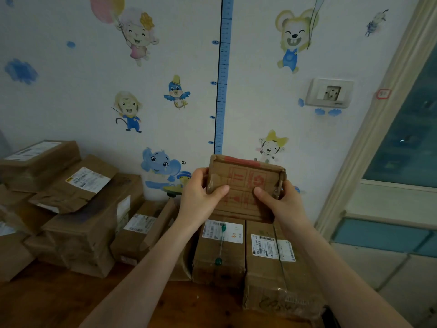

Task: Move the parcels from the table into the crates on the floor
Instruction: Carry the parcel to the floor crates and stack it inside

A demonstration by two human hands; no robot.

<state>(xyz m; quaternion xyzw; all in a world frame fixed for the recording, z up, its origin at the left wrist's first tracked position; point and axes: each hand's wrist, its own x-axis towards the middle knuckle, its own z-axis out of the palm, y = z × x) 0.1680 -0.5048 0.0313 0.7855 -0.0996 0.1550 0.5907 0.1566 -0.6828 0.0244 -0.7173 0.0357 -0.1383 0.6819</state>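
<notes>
Gripping a small cardboard parcel [246, 185] by its side edges, left hand [201, 197] and right hand [281, 202], thumbs curled over front; held above stacked parcels [222, 247]; bare table [71, 301] at the near edge.

Dim light throughout; a cold bluish cast is laid over the wall [59, 102] around the height chart [223, 74]. Left of the chart, stacked parcels [89, 223] are sunk in shadow. Below it, the held parcel [246, 183] is softly lit. Far right, the window frame [364, 138] is bowed by the lens.

Head-worn view, forward-down, close above table [59, 304]
</notes>
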